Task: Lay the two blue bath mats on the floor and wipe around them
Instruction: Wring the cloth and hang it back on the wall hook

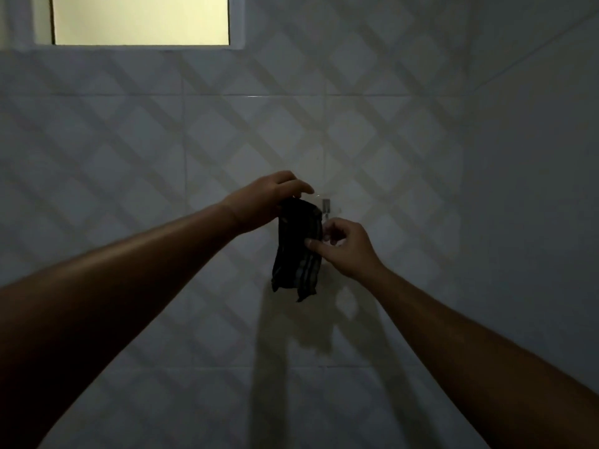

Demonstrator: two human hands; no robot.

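Dim home bathroom, patterned wall tiles, small wall hook

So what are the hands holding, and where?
A dark striped cloth: left hand pinches its top; right hand grips its right edge, midway.

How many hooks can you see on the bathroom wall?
1. A small metal hook sits on the tiled wall, beside the dark striped cloth both hands hold. The cloth may hide others.
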